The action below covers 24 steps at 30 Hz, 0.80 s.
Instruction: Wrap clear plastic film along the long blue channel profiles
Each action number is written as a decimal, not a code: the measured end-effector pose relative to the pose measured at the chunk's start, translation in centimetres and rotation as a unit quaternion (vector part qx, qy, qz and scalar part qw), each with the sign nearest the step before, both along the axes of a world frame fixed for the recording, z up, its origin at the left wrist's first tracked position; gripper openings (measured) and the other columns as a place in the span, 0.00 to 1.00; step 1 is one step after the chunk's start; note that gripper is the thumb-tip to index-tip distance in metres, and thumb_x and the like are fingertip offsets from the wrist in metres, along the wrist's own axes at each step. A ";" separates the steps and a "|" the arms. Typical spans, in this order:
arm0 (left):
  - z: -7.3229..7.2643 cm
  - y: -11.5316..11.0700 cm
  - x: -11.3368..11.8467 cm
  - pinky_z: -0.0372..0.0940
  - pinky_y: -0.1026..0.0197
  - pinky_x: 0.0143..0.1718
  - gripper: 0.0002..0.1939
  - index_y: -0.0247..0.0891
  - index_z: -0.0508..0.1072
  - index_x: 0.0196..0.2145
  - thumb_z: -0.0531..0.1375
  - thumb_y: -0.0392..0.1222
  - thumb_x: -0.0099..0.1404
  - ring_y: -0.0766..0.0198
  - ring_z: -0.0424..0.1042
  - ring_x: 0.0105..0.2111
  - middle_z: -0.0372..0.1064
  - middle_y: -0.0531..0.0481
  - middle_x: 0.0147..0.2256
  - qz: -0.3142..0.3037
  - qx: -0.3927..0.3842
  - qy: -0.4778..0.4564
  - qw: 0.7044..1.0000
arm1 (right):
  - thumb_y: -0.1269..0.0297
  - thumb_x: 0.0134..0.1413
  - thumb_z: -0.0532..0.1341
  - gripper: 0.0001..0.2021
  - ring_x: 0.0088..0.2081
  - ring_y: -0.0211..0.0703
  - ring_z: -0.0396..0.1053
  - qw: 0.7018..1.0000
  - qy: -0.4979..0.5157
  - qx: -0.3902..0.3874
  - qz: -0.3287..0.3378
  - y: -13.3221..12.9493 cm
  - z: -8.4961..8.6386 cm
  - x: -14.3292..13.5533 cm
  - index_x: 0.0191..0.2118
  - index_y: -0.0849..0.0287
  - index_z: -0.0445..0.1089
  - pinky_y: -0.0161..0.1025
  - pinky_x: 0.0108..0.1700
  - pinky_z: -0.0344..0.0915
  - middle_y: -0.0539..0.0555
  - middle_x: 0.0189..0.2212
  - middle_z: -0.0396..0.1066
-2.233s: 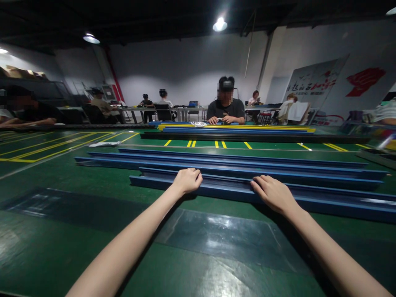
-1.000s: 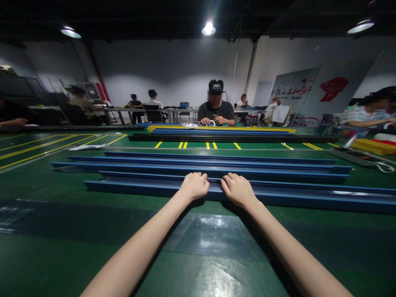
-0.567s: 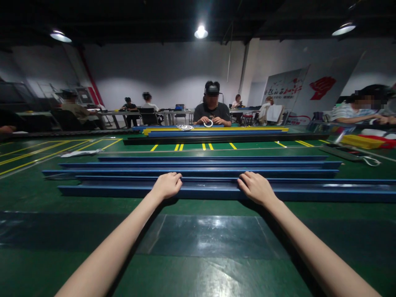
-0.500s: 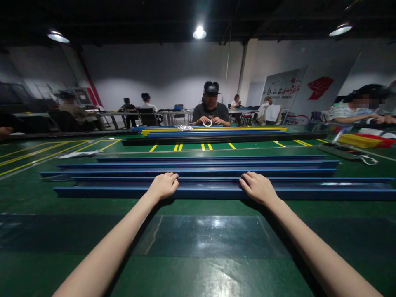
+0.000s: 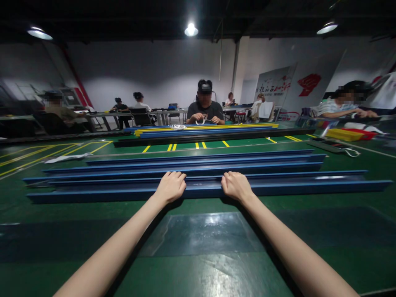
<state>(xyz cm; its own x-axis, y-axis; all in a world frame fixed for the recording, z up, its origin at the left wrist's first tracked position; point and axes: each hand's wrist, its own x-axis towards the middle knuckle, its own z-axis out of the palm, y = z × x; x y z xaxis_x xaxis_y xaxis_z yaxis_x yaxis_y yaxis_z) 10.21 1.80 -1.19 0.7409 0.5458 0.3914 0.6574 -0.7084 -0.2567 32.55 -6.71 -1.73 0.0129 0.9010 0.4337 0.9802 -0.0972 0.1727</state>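
Head view: left hand (image 5: 171, 186) and right hand (image 5: 236, 185), fingers curled, clasp a blue rail (image 5: 202, 193) stretching crosswise beneath them, neither hand nearer

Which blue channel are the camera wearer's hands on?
The front blue channel, closest to the camera: the left hand and right hand are both on it, while the other blue channels lie farther back.

Two hands (image 5: 171, 186), three near blue channels (image 5: 204, 193), three lamps (image 5: 191, 30), one yellow tray (image 5: 345, 134)
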 end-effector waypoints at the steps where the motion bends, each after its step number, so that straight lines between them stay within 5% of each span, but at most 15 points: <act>1: -0.1 -0.3 0.8 0.55 0.57 0.37 0.16 0.34 0.69 0.39 0.43 0.37 0.62 0.58 0.66 0.36 0.69 0.44 0.35 0.002 0.002 -0.007 1.000 | 0.65 0.55 0.43 0.18 0.29 0.43 0.67 1.000 0.004 -0.001 0.002 0.2 0.0 -0.7 0.28 0.64 0.68 0.37 0.30 0.52 0.59 0.28 0.70; 7: -0.7 -0.4 2.7 0.57 0.58 0.34 0.16 0.34 0.70 0.33 0.44 0.37 0.61 0.58 0.66 0.33 0.69 0.44 0.30 0.046 0.015 -0.027 0.998 | 0.63 0.55 0.43 0.17 0.31 0.44 0.66 1.000 0.026 -0.001 0.010 1.1 0.1 -2.9 0.30 0.63 0.68 0.37 0.31 0.52 0.59 0.30 0.70; 14: -1.4 1.3 1.1 0.59 0.59 0.34 0.15 0.33 0.71 0.29 0.46 0.36 0.58 0.59 0.67 0.31 0.69 0.44 0.28 0.026 0.042 -0.060 0.997 | 0.61 0.57 0.43 0.17 0.37 0.43 0.61 0.997 0.002 0.042 0.069 0.7 -0.2 -0.4 0.32 0.61 0.66 0.39 0.37 0.49 0.57 0.32 0.67; 24: -0.9 1.4 -0.2 0.59 0.60 0.33 0.16 0.35 0.71 0.36 0.45 0.38 0.60 0.59 0.66 0.35 0.69 0.45 0.35 -0.001 0.100 -0.084 0.991 | 0.57 0.55 0.46 0.18 0.43 0.46 0.58 0.996 0.036 0.058 0.051 0.8 -0.2 1.9 0.42 0.62 0.64 0.40 0.44 0.49 0.59 0.40 0.65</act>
